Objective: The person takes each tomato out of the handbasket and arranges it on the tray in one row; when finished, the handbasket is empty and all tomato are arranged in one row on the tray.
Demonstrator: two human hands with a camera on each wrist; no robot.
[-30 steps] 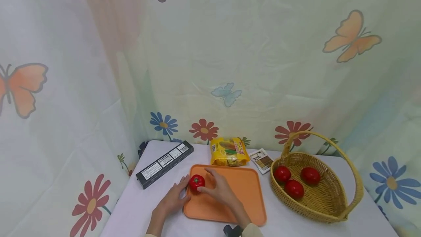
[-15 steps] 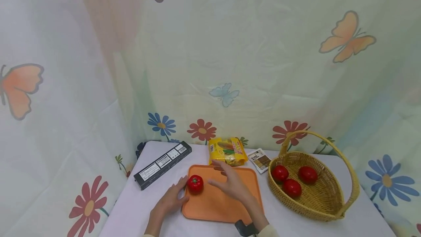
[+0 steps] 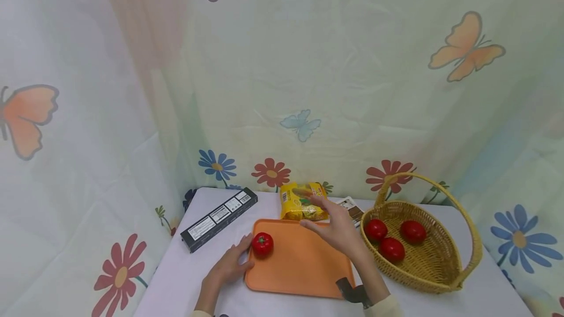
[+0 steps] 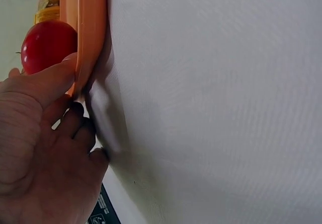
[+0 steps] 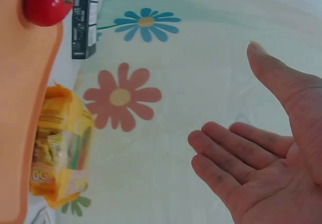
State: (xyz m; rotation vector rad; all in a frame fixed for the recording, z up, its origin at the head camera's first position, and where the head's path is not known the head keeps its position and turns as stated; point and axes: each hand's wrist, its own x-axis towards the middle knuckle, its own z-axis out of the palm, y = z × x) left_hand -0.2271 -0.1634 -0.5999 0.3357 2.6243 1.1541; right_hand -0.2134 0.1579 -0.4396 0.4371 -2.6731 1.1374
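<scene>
A red tomato with a green stem lies in the upper left corner of the orange tray. My left hand touches the tray's left edge beside the tomato; the left wrist view shows the thumb across the rim and the other fingers loosely bent outside it. Raised over the tray's right side, my right hand holds nothing. Its fingers are spread from the thumb in the right wrist view. To its right, three red fruits sit in a wicker basket.
Behind the tray lies a yellow food packet, and a small printed card is partly hidden by my right hand. A long black box lies at the back left. The basket's tall handle arches up at the right. A patterned curtain hangs behind.
My right hand has left the tomato and moved up and to the right across the tray. The tomato stays on the tray, and my left hand keeps its place at the edge.
</scene>
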